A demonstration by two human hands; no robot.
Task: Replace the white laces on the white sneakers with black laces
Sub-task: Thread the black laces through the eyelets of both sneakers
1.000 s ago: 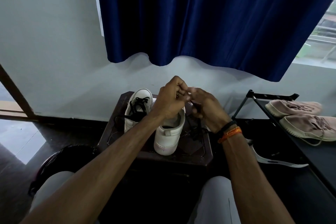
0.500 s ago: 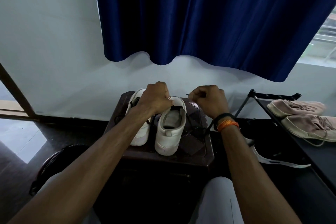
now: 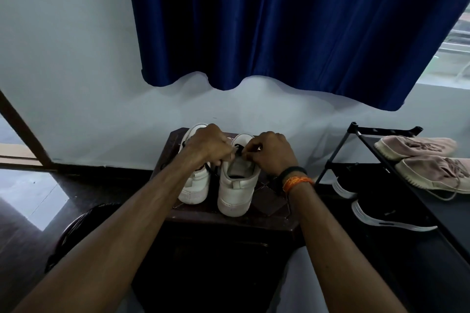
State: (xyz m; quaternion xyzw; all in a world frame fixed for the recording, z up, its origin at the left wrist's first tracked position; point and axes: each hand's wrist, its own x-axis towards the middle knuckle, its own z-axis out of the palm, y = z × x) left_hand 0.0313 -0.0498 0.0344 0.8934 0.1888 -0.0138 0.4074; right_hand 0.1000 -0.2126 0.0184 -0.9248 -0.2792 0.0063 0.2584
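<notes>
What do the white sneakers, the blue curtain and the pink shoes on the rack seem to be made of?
White sneakers: probably smooth leather or a synthetic, matte, with even unwoven panels. Blue curtain: satin-like fabric, judging by its soft sheen along the folds. Pink shoes: seemingly knit or suede-like textile, with a dull fuzzy surface and pale rubbery soles.

The two sneakers (image 3: 237, 185) in front of me are white, threaded with black lace (image 3: 238, 147). They sit on a dark brown stool (image 3: 269, 208) with a diamond pattern. On my right wrist are black and orange bands (image 3: 295, 179). The curtain (image 3: 292, 20) across the top is deep blue (almost navy), and the shoes (image 3: 427, 160) at right are dusty pink.
</notes>
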